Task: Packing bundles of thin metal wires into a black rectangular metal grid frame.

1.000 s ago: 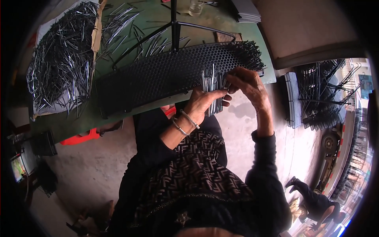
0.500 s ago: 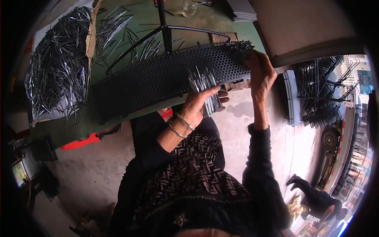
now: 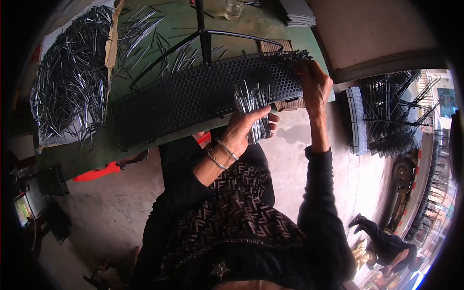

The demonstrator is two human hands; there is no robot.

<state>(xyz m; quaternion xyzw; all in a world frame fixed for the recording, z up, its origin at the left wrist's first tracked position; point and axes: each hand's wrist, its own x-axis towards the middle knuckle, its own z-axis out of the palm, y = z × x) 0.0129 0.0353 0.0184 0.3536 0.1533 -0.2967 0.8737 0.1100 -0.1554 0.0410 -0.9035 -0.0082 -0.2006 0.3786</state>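
Observation:
My left hand (image 3: 237, 130), with two bracelets on its wrist, is closed round a bundle of thin, shiny dark rods (image 3: 252, 101). The bundle stands near the front edge of a long black panel full of round holes (image 3: 193, 94). Over the panel's right end, my right hand (image 3: 317, 92) is bent with its fingers drawn together. Its fingertips are partly hidden, so I cannot make out what they pinch. Just beyond them, many short dark ends (image 3: 290, 57) crowd the panel's far right corner.
A box (image 3: 112, 41) heaped with dark rods (image 3: 72, 82) stands at the left on the green table (image 3: 169, 14). Loose rods lie beside it. A black metal stand (image 3: 203, 43) rises behind the panel, near a glass (image 3: 233, 9). Black racks (image 3: 394, 113) stand at right; another person (image 3: 386, 246) is beyond.
My right hand has shifted slightly left and up along the panel's right end. The left hand and its bundle of rods stay nearly in place.

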